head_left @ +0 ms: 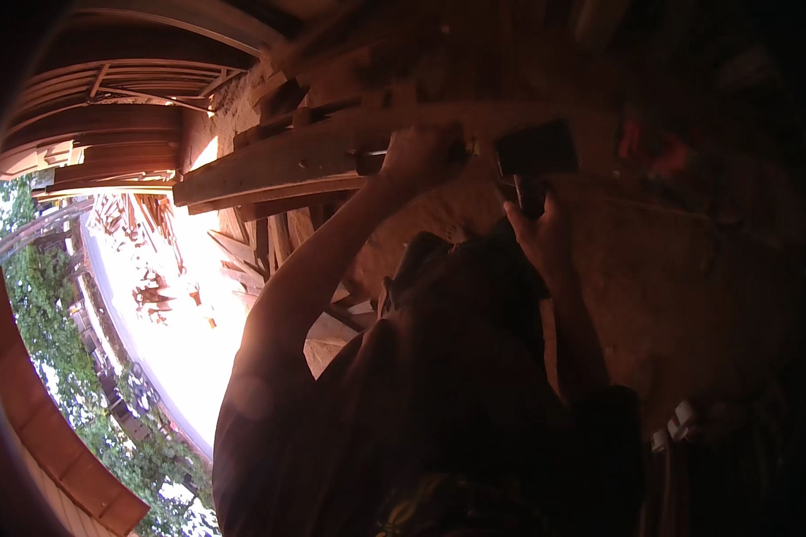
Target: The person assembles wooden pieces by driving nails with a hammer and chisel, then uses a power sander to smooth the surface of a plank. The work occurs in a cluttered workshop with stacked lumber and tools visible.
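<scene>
Dark, matte cloth shirt (448,385), short-sleeved; right sleeve (604,425) loose and nearly black. Left hand (425,154) and right hand (544,231) bare, forearms too. Dim yellowish patch (412,515) low in view. Dark fabric (421,257) beyond the shirt's front, probably trousers, deep in shadow.

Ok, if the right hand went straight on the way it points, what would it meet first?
The right hand leads with its hammer; beyond, probably the wooden beam, though shadow leaves the depth unclear.
</scene>
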`<state>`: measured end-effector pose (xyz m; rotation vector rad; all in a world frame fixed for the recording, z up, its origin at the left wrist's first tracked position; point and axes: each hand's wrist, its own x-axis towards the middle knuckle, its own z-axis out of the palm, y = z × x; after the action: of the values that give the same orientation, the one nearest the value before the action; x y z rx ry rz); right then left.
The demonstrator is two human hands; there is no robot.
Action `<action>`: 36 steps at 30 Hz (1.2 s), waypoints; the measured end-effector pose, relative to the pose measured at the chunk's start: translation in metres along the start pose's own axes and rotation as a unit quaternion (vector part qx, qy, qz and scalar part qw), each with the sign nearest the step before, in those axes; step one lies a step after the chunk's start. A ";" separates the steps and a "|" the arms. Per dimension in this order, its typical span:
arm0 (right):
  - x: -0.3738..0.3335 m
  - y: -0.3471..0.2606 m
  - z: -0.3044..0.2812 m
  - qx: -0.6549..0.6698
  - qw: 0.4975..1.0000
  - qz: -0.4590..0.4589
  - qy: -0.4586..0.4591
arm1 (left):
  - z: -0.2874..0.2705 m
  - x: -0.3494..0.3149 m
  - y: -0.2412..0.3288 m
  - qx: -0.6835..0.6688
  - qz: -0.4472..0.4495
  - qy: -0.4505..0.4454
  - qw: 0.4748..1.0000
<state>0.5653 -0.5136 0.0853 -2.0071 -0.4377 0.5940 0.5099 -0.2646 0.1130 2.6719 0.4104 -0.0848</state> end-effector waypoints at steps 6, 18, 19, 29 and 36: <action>0.010 0.011 0.003 0.015 0.990 0.117 -0.080 | -0.010 -0.012 -0.003 -0.037 0.047 0.050 0.997; 0.031 0.058 0.030 -0.080 0.981 0.135 -0.116 | -0.133 -0.012 -0.096 -0.617 -0.100 0.333 0.706; 0.029 0.066 0.033 -0.090 0.985 0.115 -0.096 | -0.135 -0.011 -0.091 -0.617 -0.084 0.310 0.718; 0.030 0.075 0.040 -0.085 0.988 0.098 -0.084 | -0.096 -0.006 -0.057 -0.510 -0.044 0.175 0.841; 0.030 0.056 0.032 -0.022 0.987 0.125 -0.098 | -0.088 0.004 -0.035 -0.335 -0.023 0.177 0.925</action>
<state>0.5744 -0.5017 0.0153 -2.0701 -0.3203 0.9494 0.5032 -0.1954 0.1780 1.9900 0.5032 0.4538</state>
